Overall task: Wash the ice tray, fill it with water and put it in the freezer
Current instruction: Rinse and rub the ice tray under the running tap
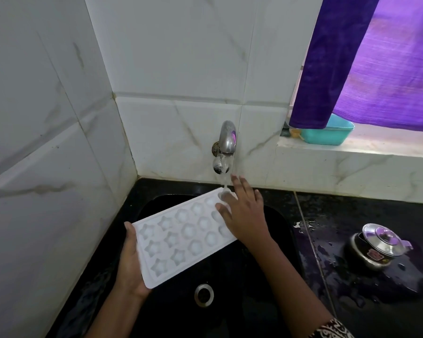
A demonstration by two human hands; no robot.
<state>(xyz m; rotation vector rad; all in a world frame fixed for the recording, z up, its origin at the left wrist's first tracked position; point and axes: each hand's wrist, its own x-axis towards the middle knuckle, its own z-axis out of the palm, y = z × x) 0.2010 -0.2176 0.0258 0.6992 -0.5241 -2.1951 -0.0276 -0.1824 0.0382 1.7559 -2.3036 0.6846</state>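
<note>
A white ice tray (181,235) with star-shaped cups is held tilted over the black sink (274,215), its far end raised under the steel tap (226,145). Water runs from the tap onto the tray's far corner. My left hand (130,262) grips the tray's near short end, thumb on the rim and palm beneath. On the far end lies my right hand (244,213), fingers spread and straight, touching the cups where the water lands.
The sink drain (204,295) lies below the tray. A lidded steel pot (376,247) stands on the wet black counter (352,276) to the right. A teal tub (327,132) sits on the window sill behind a purple curtain (352,57). Tiled walls close in at the left and back.
</note>
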